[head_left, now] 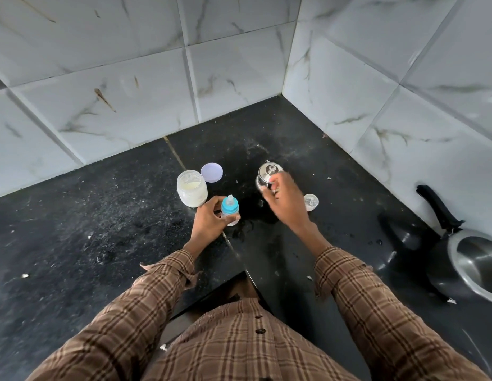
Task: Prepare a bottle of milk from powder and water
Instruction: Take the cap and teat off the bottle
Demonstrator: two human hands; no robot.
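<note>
One baby bottle (230, 213) gripped by left hand (209, 222), right hand (280, 198) grasping one steel kettle (267, 174), one powder jar (192, 192)

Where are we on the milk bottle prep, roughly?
Done, by the look of it: the powder jar stands open, its lilac lid lying beside it, and the baby bottle already wears its blue teat top. In hand: the left hand holds the bottle; the right hand is at the steel kettle. Left: unclear whether powder and water are in; the clear cap is still off.
</note>
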